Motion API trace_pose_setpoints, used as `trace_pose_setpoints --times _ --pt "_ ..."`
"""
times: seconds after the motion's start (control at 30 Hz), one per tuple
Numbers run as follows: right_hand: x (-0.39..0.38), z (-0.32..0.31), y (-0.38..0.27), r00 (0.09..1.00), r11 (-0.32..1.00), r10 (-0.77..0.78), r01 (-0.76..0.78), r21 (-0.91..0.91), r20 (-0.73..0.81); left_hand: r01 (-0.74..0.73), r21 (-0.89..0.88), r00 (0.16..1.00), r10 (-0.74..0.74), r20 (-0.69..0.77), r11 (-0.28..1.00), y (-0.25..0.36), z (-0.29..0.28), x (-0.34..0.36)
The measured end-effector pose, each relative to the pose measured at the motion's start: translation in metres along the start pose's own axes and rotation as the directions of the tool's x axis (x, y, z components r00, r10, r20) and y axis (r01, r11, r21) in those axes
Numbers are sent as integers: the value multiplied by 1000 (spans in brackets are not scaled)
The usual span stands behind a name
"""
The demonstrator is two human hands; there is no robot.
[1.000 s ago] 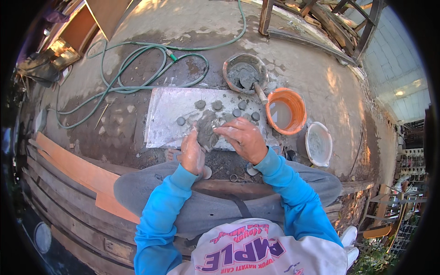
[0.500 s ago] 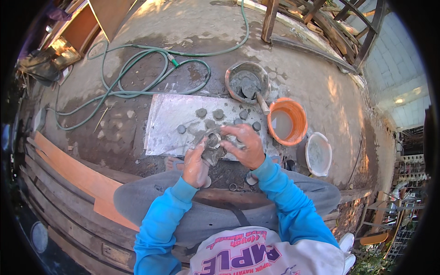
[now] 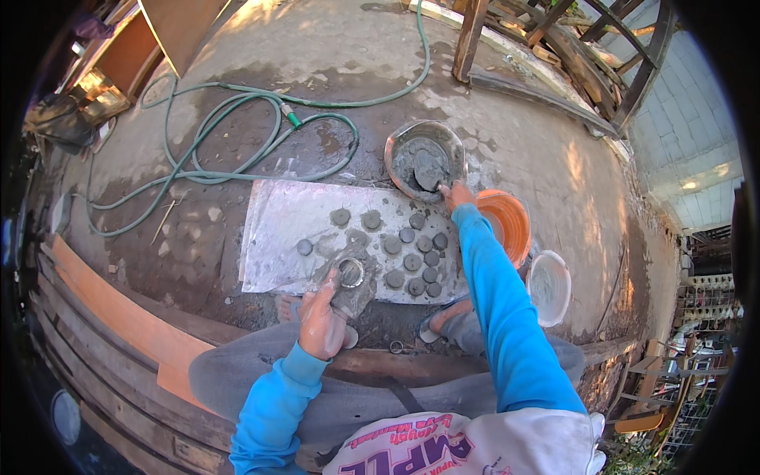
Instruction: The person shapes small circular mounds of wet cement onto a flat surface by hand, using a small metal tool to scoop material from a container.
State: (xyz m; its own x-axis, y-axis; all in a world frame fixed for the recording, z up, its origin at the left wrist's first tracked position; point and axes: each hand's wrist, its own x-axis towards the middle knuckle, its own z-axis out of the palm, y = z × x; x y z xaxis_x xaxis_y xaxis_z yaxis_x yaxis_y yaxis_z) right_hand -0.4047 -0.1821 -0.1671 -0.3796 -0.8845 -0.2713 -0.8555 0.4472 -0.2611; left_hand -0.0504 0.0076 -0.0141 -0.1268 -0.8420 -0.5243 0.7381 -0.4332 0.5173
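Note:
My left hand (image 3: 321, 323) is closed on a flat grey, mortar-smeared piece (image 3: 354, 299), with a metal ring (image 3: 362, 277) on top, its thumb against the ring. Whether mortar fills the ring I cannot tell. Stretched far forward, my right hand (image 3: 457, 195) grips the handle end of a trowel; the handle is mostly hidden by the fingers. The trowel's blade (image 3: 428, 168) lies on wet grey mortar inside a round bucket (image 3: 393, 168). Several small round mortar discs (image 3: 393, 245) sit on a pale, smeared board (image 3: 273, 214) in front of me.
An orange bucket (image 3: 518, 226) stands right of the board, partly behind my right sleeve, with a white bucket (image 3: 549, 286) nearer. A green hose (image 3: 237, 164) lies coiled at the far left. Another small ring (image 3: 396, 347) lies near my feet. Wooden planks (image 3: 119, 340) run along the left.
My right hand has left the ring and reached forward to the trowel handle. My left hand has shifted slightly left and down, still holding the grey piece and ring.

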Motion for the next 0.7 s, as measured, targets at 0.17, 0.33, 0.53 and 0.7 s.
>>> trace_pose_setpoints --times 0.17,0.33,0.53,0.7 --pt "39 -34 -17 971 978 -61 104 -180 229 -11 -22 1000 11 24 1000 2 -10 8" --pt "34 -92 -33 942 729 -252 335 -597 222 -9 -33 1000 9 -8 999 5 -7 6" --pt "33 -57 -55 846 365 -492 417 -833 208 -54 -18 998 54 36 998 12 3 7" --pt "30 -43 -34 657 296 -710 604 -740 252 -28 61 999 27 22 998 12 1 10"
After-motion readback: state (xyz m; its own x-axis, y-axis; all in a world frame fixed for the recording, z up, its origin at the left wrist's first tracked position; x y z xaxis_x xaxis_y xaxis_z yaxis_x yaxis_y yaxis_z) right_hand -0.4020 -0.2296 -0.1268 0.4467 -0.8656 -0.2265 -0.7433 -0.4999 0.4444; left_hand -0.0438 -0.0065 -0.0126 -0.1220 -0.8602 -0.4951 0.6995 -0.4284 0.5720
